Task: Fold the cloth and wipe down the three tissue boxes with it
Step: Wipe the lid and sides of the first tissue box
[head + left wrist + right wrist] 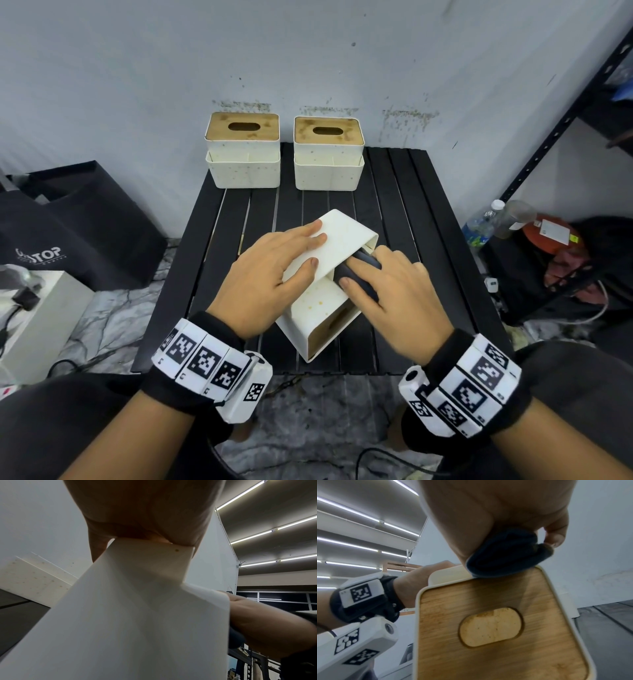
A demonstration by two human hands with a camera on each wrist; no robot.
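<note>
A cream tissue box [320,306] lies tipped on its side in the middle of the black slatted table [411,205], its wooden lid [488,628] facing me. My left hand [317,241] rests flat on the box's upward face [137,615], fingers straight, steadying it. My right hand [359,270] grips a folded dark cloth [358,279] and presses it against the box's right side near the lid's rim. In the right wrist view the cloth [505,553] is bunched under the palm and thumb. Two more tissue boxes [243,150] [328,154] stand upright at the table's back edge.
A black bag [78,222] and a white block [37,308] are on the floor to the left. A black metal rack [565,137] stands at the right, with a water bottle [479,222] and clutter at its foot. A grey wall is behind the table.
</note>
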